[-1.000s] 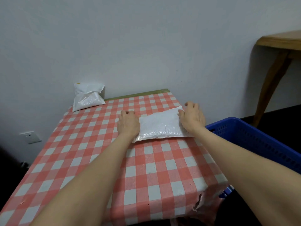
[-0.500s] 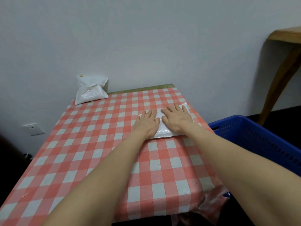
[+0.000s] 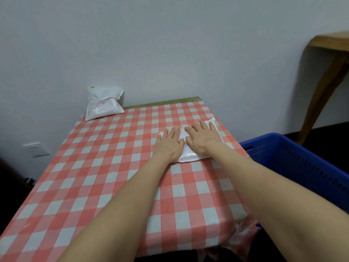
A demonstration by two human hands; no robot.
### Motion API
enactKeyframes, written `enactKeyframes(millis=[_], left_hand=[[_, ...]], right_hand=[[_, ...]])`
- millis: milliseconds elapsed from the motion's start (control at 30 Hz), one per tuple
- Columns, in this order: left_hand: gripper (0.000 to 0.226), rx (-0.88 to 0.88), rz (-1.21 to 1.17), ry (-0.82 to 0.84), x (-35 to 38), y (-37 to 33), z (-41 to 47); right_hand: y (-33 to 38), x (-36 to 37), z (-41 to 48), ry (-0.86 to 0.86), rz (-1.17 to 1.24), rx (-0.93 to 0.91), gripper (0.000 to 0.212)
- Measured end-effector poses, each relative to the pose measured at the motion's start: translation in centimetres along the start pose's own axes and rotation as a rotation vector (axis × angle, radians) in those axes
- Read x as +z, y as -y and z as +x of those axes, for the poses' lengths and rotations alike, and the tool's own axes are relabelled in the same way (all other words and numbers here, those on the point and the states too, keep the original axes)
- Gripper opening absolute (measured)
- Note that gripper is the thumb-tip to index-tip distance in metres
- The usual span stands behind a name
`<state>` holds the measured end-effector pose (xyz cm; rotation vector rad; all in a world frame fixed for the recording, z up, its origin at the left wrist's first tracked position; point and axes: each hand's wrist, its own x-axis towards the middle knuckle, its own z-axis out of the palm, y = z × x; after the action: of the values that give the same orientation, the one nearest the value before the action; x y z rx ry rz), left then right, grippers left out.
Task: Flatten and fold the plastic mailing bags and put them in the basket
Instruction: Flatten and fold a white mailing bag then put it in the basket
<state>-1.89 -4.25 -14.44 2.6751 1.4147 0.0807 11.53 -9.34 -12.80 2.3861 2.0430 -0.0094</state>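
both hands lay flat, palms down, side by side on a white plastic mailing bag [image 3: 188,157] near the far right part of the table. the left hand [image 3: 168,146] had its fingers straight and slightly fanned, gripping nothing, its heel pressing the bag's left portion. the right hand [image 3: 203,138] was likewise spread open, fingers long and loose, covering the bag's middle and right, closing on nothing. the two hands nearly touched at the thumbs. the bag looked glossy and faintly pebbled, a soft rectangular shape with rounded corners, showing at the near edge, between the hands and past the right fingertips; whether it was already folded double could not be told under the hands.

the table wore a checked cloth [image 3: 105,167] of salmon red and pale grey-white squares, smooth like oilcloth, its near right corner hanging crumpled and torn. a strip of greenish wood showed along the far edge. at the far left corner a second white mailing bag [image 3: 103,105] leaned against the wall, puffy and creased, its top flap folded over with a small yellow dot, well apart from the hands.

just beside the table on the right stood a blue plastic basket [image 3: 294,163], its wall pierced with rows of slots. beyond it a curved wooden table leg [image 3: 321,91] rose to a plank top. a white wall socket [image 3: 35,149] sat low on the plain grey wall.
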Motion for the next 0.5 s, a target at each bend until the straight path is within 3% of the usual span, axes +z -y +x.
enactKeyframes(millis=[500], left_hand=[[0.055,-0.005,0.038,0.02,0.23,-0.07,0.11]], right_hand=[[-0.01,0.58,0.31,0.011,-0.014,-0.001,0.055]])
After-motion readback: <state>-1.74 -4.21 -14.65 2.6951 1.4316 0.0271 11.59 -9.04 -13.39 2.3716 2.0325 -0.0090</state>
